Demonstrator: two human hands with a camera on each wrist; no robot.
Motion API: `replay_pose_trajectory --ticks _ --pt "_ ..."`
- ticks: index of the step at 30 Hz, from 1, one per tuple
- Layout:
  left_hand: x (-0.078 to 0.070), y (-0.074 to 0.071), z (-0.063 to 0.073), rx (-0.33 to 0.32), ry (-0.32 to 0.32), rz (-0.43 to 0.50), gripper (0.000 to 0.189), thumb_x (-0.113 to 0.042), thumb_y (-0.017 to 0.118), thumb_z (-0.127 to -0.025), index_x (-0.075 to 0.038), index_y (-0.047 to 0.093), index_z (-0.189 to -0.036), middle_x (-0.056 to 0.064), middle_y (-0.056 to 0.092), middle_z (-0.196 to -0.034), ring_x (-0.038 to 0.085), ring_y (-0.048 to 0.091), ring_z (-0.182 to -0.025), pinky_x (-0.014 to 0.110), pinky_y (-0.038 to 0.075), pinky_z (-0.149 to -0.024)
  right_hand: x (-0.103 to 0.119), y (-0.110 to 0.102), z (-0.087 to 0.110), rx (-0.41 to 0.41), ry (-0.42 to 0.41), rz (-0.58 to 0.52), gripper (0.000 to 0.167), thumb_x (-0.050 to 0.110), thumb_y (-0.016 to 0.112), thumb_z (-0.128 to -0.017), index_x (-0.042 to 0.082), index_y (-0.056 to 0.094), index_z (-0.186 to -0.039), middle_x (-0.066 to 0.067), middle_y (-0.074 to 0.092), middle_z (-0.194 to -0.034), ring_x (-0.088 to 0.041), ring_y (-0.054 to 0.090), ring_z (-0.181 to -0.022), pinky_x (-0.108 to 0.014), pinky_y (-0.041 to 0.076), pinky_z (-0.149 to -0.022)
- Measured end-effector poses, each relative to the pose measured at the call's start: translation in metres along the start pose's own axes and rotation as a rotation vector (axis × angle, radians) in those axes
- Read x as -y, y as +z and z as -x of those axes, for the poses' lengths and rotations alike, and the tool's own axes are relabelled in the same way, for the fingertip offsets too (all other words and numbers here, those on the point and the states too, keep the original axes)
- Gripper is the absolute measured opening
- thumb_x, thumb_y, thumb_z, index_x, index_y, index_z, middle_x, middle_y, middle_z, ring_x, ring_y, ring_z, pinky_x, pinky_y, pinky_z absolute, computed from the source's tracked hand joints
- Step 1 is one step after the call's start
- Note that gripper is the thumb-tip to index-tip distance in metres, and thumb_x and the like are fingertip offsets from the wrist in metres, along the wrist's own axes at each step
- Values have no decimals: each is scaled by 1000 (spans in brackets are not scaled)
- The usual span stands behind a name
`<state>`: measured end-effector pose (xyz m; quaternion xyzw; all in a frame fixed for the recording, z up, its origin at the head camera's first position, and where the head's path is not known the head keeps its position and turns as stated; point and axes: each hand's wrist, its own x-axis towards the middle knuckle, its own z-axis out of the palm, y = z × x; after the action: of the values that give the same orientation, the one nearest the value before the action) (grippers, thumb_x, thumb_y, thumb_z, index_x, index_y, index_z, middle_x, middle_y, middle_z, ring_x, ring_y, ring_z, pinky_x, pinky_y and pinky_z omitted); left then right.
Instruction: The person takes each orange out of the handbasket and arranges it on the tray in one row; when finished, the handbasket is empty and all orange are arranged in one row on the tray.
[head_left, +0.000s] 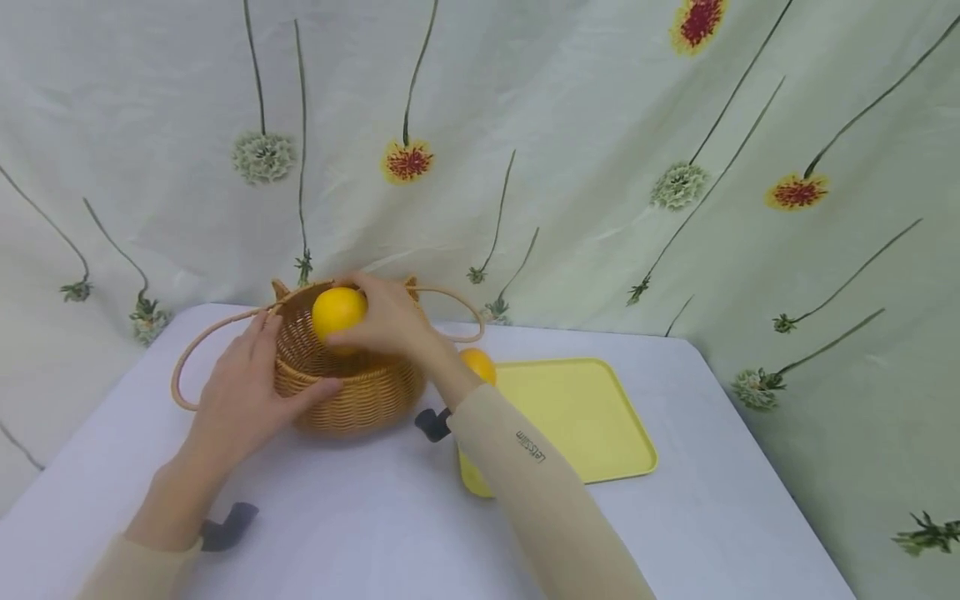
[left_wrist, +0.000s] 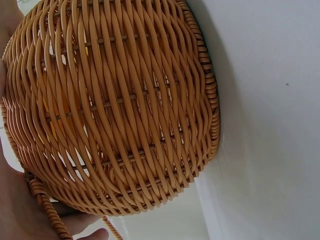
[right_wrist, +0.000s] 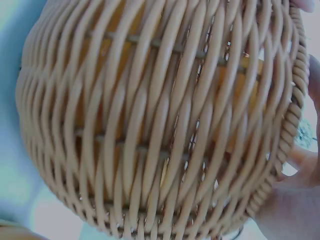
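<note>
A round wicker basket (head_left: pixel 352 404) stands on the table, with a looped handle on each side. My left hand (head_left: pixel 251 392) grips its left rim, the thumb lying over the front edge. Just inside the basket's mouth, my right hand (head_left: pixel 386 321) holds an orange (head_left: pixel 339 312) between thumb and fingers. Through the weave in the right wrist view, orange patches (right_wrist: pixel 117 65) show low inside the basket; what they belong to is partly hidden. Another orange (head_left: pixel 478 364) lies at the tray's back left corner, partly covered by my right forearm.
A yellow rectangular tray (head_left: pixel 577 417) lies to the right of the basket, partly under my right sleeve. The white table (head_left: pixel 360 517) ends at a flower-printed cloth (head_left: pixel 562 167) at the back and sides. Dark wrist mounts (head_left: pixel 228 527) sit on both wrists.
</note>
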<state>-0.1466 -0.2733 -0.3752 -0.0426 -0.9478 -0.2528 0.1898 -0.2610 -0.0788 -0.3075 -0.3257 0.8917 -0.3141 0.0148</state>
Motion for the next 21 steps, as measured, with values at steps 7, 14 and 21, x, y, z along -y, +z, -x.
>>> replay_pose_trajectory --ticks 7,14,21 --pt "3 3 -1 -33 22 -10 121 -66 80 -82 4 25 -164 34 22 -169 62 32 -144 76 28 -114 -8 -11 22 -87 13 -197 74 40 89 -79 30 56 -145 9 63 -136 -13 57 -117 -30 54 -93" --pt "2 3 -1 -37 21 -9 121 -67 79 -82 4 25 -163 32 20 -170 61 32 -145 77 28 -113 -18 -31 47 -117 36 -340 70 38 86 -86 33 53 -147 7 60 -143 -19 60 -124 -34 58 -94" --pt "-1 1 -1 -30 18 -21 121 -68 78 -82 5 27 -162 33 20 -170 61 32 -145 76 29 -113 -40 -47 71 -190 3 -400 64 40 83 -90 33 55 -147 8 61 -142 -20 59 -132 -41 57 -101"
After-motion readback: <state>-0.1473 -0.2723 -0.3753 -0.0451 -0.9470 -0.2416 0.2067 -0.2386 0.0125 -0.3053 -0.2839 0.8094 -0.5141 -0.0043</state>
